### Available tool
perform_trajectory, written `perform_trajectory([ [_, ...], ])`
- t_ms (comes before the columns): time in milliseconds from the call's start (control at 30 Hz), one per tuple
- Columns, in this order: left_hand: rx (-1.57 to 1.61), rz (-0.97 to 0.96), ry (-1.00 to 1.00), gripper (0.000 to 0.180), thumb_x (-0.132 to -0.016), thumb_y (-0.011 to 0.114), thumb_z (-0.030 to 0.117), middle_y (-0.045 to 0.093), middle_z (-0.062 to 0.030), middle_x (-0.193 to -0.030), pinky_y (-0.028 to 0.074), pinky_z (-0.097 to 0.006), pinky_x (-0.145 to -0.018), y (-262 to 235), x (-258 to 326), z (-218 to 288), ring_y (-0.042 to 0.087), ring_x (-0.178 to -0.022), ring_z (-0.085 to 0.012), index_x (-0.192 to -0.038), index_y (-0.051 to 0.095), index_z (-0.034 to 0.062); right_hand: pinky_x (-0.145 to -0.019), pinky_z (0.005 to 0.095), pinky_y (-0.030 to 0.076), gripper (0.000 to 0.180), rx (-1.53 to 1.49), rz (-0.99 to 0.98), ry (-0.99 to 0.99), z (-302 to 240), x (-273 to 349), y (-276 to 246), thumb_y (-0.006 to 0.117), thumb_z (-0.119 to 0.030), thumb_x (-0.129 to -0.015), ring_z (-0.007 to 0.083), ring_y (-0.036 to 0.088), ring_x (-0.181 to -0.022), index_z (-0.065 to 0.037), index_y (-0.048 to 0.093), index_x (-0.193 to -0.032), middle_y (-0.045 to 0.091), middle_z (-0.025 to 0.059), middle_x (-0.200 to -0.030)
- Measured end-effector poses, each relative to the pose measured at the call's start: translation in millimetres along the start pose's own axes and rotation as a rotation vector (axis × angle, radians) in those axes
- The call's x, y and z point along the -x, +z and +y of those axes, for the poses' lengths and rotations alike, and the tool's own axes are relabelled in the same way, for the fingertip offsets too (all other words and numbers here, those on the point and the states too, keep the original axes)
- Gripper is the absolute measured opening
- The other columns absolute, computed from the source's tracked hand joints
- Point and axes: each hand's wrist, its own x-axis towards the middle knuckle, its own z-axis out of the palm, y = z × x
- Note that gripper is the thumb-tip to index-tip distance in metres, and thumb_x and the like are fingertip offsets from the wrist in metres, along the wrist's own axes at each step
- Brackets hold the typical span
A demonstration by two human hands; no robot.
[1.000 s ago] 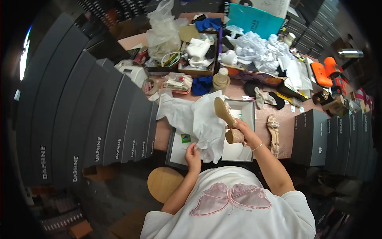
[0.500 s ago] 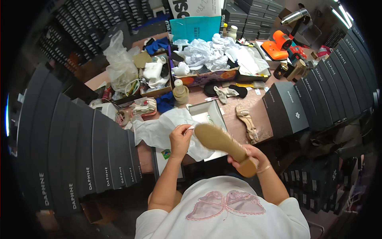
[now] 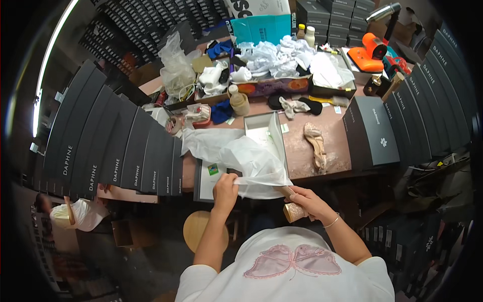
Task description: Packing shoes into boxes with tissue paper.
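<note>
A beige heeled sandal [image 3: 295, 212] is in my right hand [image 3: 311, 202], whose fingers close around it near the heel. Its front part lies under a sheet of white tissue paper [image 3: 241, 153]. My left hand [image 3: 225, 193] pinches the near edge of that tissue. The sheet spreads over an open shoe box [image 3: 279, 143] at the table's near edge. A matching sandal [image 3: 315, 146] lies on the table to the right of the box. Under my left hand's side, a grey box lid [image 3: 205, 182] shows a small green sticker.
Stacked dark shoe boxes rise on the left [image 3: 126, 141] and right [image 3: 410, 118]. Behind the work spot are a squeeze bottle [image 3: 238, 102], a yellow brush [image 3: 329, 100] and a carton of crumpled paper [image 3: 274, 86]. A round wooden stool [image 3: 201, 231] stands below; another person [image 3: 83, 214] is at far left.
The sandal, earlier sole-up and uncovered, has turned over and its front now lies under the tissue. My left hand has moved down the tissue edge. The view has shifted slightly.
</note>
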Motion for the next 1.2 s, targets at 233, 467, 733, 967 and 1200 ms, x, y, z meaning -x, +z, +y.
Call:
perform_trajectory([
  [233,0.512,0.16,0.066,0.031,-0.078,0.056,-0.008,0.064,-0.0092,-0.083,0.049,-0.03,-0.066,6,14,84,0.062,-0.072,-0.0203,-0.106,0.066,0.0037,-0.077,0.0258,0.053,0.048,-0.446,-0.285,0.045,11,0,1,0.051,-0.022,-0.093,0.0145,0.064,-0.091,-0.001,0.045,-0.135,0.064,0.0118,-0.106],
  [467,0.497,0.052,0.329,0.043,-0.066,0.065,-0.008,0.052,-0.0105,-0.068,0.043,-0.034,-0.052,-37,1,113,0.054,-0.057,-0.0259,-0.107,0.068,0.0057,-0.047,0.0235,0.047,0.028,-0.788,0.132,-0.311,-10,-53,63,0.05,-0.02,-0.093,0.0136,0.062,-0.069,-0.008,0.051,-0.118,0.061,0.008,-0.095],
  [733,0.488,0.012,0.554,0.047,-0.063,0.066,-0.005,0.047,-0.0083,-0.065,0.042,-0.036,-0.049,-17,-8,85,0.051,-0.055,-0.0255,-0.108,0.068,0.0062,-0.091,0.0372,0.049,0.045,-0.946,-0.009,-0.283,7,-114,31,0.042,-0.035,-0.098,0.0265,0.057,-0.109,-0.004,0.048,-0.13,0.058,0.0116,-0.12],
  [967,0.657,-0.023,0.764,0.043,-0.063,0.068,-0.003,0.051,-0.0049,-0.067,0.043,-0.033,-0.05,-14,-22,72,0.054,-0.056,-0.0215,-0.106,0.067,0.0017,-0.092,0.0409,0.048,0.048,-0.744,0.167,-0.38,-34,-125,41,0.041,-0.038,-0.098,0.0282,0.056,-0.111,-0.006,0.044,-0.134,0.055,0.0122,-0.124],
  [1200,0.748,-0.244,0.772,0.045,-0.068,0.069,-0.001,0.052,-0.0074,-0.071,0.046,-0.035,-0.055,-5,-24,70,0.056,-0.061,-0.0259,-0.113,0.062,0.0003,-0.094,0.0446,0.046,0.051,-0.49,0.393,-0.452,-48,-159,69,0.04,-0.041,-0.098,0.0299,0.055,-0.113,-0.008,0.04,-0.137,0.052,0.0127,-0.128],
])
